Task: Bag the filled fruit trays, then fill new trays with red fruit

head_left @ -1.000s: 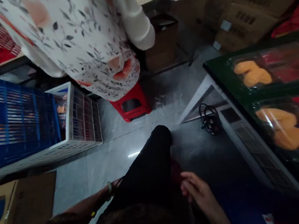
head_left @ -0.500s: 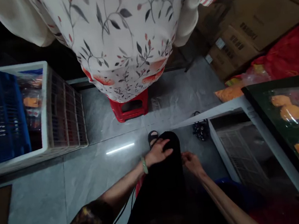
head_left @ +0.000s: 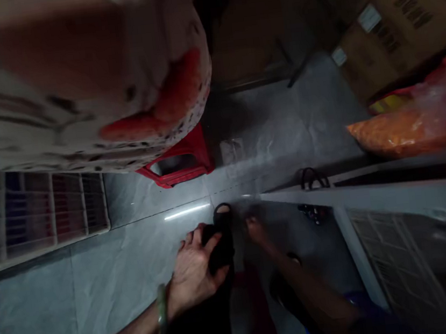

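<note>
1. Our left hand (head_left: pixel 195 270) lies on a black trouser leg (head_left: pixel 219 250), palm down, its fingers (head_left: pixel 190 245) spread apart and not clamped. A pale green bangle (head_left: pixel 162 311) circles the wrist just behind it.
2. Our right hand (head_left: pixel 256 230) sits in dim light just to the right of the trouser leg, well apart from the left hand. Its fingers look curled together, but we cannot tell whether they hold anything.
3. A black sandal (head_left: pixel 223 214) lies just beyond the left fingertips, between our two hands.
4. Farther ahead of both hands stands a red plastic stool (head_left: pixel 174 165), with a co-worker's floral garment (head_left: pixel 74 82) above it.
5. Left of the left hand, a white crate (head_left: pixel 45 210) stands on the grey tile floor (head_left: pixel 79 293).
6. Right of the right hand runs a white-framed mesh panel (head_left: pixel 397 259). Beyond it lie an orange plastic bag (head_left: pixel 405 131) and cardboard boxes (head_left: pixel 397 32).
</note>
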{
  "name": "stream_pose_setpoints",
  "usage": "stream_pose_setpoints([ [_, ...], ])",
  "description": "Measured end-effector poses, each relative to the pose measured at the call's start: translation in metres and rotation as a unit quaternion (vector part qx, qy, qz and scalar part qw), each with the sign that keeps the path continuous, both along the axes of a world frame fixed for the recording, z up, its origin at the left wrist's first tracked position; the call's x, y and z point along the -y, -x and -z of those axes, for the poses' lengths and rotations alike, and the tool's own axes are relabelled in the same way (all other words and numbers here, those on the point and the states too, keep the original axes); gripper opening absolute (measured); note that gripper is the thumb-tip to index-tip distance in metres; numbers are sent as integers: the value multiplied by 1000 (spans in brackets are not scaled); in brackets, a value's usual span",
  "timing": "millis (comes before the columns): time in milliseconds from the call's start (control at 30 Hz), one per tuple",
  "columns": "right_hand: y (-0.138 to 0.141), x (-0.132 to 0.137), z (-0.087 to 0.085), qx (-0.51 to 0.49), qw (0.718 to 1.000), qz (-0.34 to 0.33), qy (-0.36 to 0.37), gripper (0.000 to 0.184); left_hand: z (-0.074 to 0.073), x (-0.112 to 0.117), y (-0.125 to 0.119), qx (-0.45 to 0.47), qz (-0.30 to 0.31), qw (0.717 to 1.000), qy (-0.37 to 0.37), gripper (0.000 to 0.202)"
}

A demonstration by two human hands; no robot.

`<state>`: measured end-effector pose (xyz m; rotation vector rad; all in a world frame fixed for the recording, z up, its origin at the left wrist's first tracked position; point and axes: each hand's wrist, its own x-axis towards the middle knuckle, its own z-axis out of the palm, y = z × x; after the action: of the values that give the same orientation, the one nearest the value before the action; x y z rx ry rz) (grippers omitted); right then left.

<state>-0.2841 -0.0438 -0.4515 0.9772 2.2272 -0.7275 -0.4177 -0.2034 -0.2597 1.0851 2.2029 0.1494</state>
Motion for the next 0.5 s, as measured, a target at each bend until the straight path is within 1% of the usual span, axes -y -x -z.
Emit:
stream_pose_setpoints([
  [133,54,-22,67,-13,1000,-20,9,41,19,15,5,-33,-31,998,-34,54],
  [233,92,-38,110,-19,999,-27,20,44,29,27,13,-53,-62,995,-65,56],
  [333,123,-57,147,-17,999,-32,28,47,32,35,20,-56,-77,993,-65,56],
  [400,139,-70,169,-8,999,-35,33,50,33,38,22,-62,-75,994,-42,57],
  [500,155,-91,199,2,998,-38,44,53,34,40,21,-91,-78,993,-3,63],
])
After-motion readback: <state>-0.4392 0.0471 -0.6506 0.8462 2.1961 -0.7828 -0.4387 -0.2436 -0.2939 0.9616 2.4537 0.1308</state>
